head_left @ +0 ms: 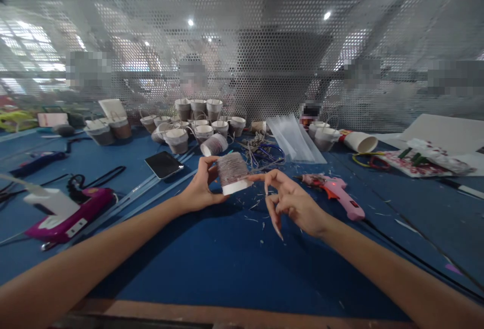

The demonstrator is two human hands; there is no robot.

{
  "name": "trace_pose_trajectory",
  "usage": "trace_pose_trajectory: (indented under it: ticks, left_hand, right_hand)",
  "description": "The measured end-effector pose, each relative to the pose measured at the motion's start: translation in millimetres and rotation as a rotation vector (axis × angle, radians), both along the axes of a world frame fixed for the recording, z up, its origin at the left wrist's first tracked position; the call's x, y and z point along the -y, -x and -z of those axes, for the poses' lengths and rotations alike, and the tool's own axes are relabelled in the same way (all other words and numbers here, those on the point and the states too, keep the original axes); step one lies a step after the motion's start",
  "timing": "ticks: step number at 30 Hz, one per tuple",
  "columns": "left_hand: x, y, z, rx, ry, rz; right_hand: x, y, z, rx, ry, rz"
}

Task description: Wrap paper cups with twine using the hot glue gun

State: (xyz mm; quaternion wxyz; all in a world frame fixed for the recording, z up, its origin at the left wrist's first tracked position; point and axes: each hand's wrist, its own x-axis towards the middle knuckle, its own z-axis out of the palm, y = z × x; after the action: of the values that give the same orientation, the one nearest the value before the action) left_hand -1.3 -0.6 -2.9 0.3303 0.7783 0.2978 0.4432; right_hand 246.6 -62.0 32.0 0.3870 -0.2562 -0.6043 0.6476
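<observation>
My left hand [200, 188] holds a small paper cup [233, 172] wrapped in grey-brown cord, tilted, with its plain white rim band at the lower side. The index finger of my right hand [295, 199] reaches to the cup's right edge, where a strand of cord seems to run; the other fingers are loosely bent and apart. A pink glue gun [342, 195] with a small red light lies just right of my right hand. Behind the cup, a tangle of grey cord and blue wire [264, 152] rests on the blue table [227, 263].
Many wrapped cups [176, 140] stand at the back. A phone [164, 165], clear glue sticks [139, 190] and a purple power strip [75, 215] lie left. Plastic sleeves [295, 140] lie behind my right hand; the glue gun's cord [419, 261] runs right.
</observation>
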Motion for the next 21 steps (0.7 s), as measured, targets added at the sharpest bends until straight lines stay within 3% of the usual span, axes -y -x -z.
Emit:
trace_pose_trajectory:
  ticks: [7, 12, 17, 19, 21]
  left_hand:
    - [1, -1, -3.1, 0.020, -0.004, -0.018]
    - [0, -1, -0.8, 0.022, -0.028, -0.022]
    - [-3, 1, 2.0, 0.003, -0.063, -0.018]
    - [-3, 1, 1.6, -0.006, -0.074, -0.003]
    - [-2, 2, -0.1, -0.001, -0.079, 0.021]
  right_hand:
    - [0, 0, -11.1, 0.009, 0.101, 0.138]
    - [-4, -2, -8.4, 0.032, 0.175, 0.290]
    - [-11, -6, -0.2, 0.035, 0.087, 0.533]
    - [-11, -5, 0.7, 0.010, 0.046, 0.490]
    - [-10, -4, 0.6, -0.003, 0.060, 0.345]
